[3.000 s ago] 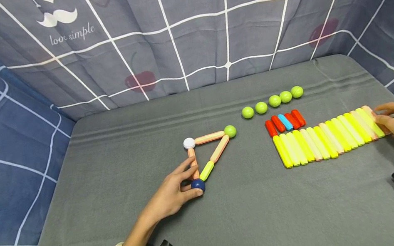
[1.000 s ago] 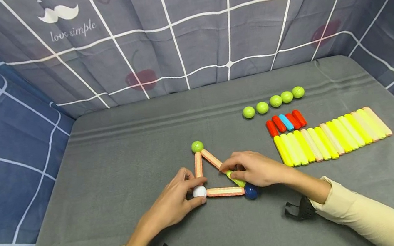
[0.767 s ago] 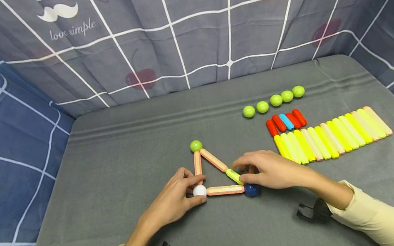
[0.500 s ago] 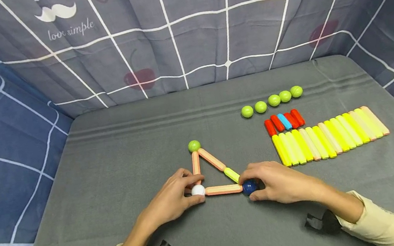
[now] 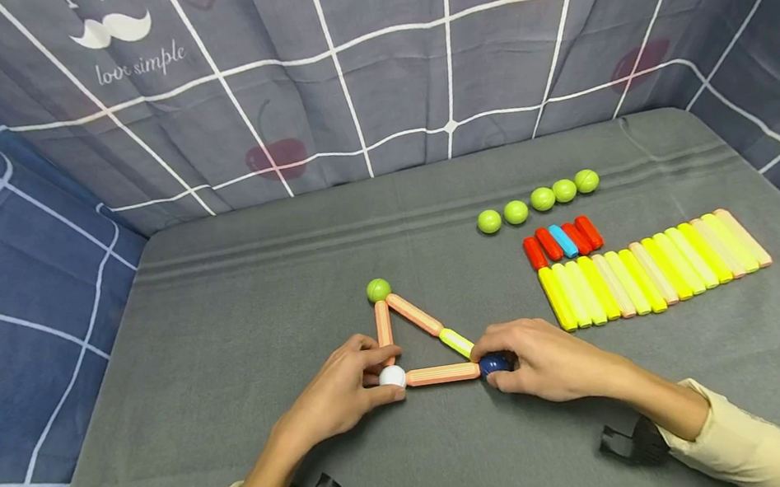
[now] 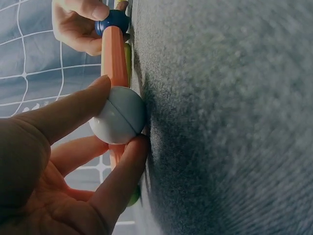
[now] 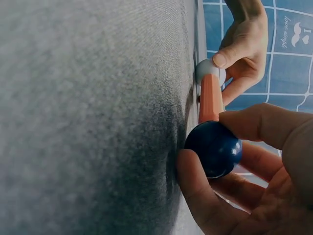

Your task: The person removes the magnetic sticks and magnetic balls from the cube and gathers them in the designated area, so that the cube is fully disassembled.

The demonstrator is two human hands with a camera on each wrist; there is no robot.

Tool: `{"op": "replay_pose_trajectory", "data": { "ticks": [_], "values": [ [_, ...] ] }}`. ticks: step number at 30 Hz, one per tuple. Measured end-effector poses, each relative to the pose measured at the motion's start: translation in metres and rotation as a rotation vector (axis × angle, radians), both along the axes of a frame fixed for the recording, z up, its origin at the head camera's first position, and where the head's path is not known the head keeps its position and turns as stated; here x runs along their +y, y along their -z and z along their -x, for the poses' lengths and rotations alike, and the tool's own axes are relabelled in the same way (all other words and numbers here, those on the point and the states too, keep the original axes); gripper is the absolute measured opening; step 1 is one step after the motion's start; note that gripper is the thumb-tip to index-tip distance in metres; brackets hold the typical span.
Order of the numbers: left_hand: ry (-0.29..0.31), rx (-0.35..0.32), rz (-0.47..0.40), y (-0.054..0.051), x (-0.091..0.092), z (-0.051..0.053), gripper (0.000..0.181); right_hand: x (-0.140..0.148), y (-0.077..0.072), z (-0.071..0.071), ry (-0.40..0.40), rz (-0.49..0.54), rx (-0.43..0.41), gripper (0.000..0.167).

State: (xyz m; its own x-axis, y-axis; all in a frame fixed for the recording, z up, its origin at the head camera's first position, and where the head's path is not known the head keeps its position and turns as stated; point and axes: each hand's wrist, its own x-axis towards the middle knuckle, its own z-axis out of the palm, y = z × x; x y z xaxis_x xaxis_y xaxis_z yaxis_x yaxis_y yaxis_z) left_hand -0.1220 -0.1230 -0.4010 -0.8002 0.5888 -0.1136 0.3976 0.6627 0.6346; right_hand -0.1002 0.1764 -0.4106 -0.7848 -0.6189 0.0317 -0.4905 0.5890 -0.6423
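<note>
A triangle of rods and balls lies on the grey cloth. My left hand (image 5: pixel 339 388) pinches the white ball (image 6: pixel 120 117) at its near left corner between thumb and finger. My right hand (image 5: pixel 548 358) grips the dark blue ball (image 7: pixel 212 149) at the near right corner. An orange rod (image 5: pixel 443 374) joins these two balls. Another orange rod (image 5: pixel 384 332) runs from the white ball to a green ball (image 5: pixel 378 290) at the far corner. The slanting side is an orange rod (image 5: pixel 415 314) meeting a yellow-green rod (image 5: pixel 457 342), whose near end is partly hidden by my right fingers.
To the right lies a row of yellow and pale rods (image 5: pixel 635 280) side by side. Behind it are several short red rods (image 5: pixel 550 243) and a blue one (image 5: pixel 563 241). Several loose green balls (image 5: pixel 543 199) line up further back. Checked curtains (image 5: pixel 398 84) enclose the back and sides.
The triangle has been turned, its green ball now at the far left corner. My right hand came from the rod row to the yellow-green rod, then the blue ball; my left switched to the white ball.
</note>
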Motion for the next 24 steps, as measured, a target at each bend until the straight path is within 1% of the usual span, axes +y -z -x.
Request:
{"op": "replay_pose_trajectory", "data": {
  "ticks": [6, 11, 15, 17, 20, 23, 24],
  "values": [
    [-0.018, -0.031, -0.015, 0.0, 0.0, 0.001, 0.05, 0.004, 0.002, -0.001, 0.003, 0.049, -0.018, 0.023],
    [-0.021, -0.045, -0.033, 0.0, 0.0, 0.0, 0.051, 0.012, 0.005, -0.003, 0.04, 0.105, -0.063, 0.024],
    [-0.032, -0.05, -0.058, 0.0, 0.001, -0.001, 0.051, 0.024, 0.003, -0.003, 0.09, 0.144, -0.062, 0.022],
    [-0.037, -0.048, -0.065, 0.0, 0.001, -0.001, 0.051, 0.032, -0.002, -0.001, 0.147, 0.179, -0.064, 0.022],
    [-0.036, -0.04, -0.07, 0.001, 0.001, -0.001, 0.05, 0.049, -0.015, 0.005, 0.273, 0.243, -0.07, 0.025],
    [-0.032, -0.04, -0.092, 0.002, 0.002, 0.0, 0.048, 0.07, -0.03, 0.017, 0.418, 0.295, -0.046, 0.029],
    [-0.031, -0.042, -0.1, 0.002, 0.002, 0.0, 0.047, 0.078, -0.034, 0.023, 0.468, 0.297, -0.029, 0.03]
  ]
}}
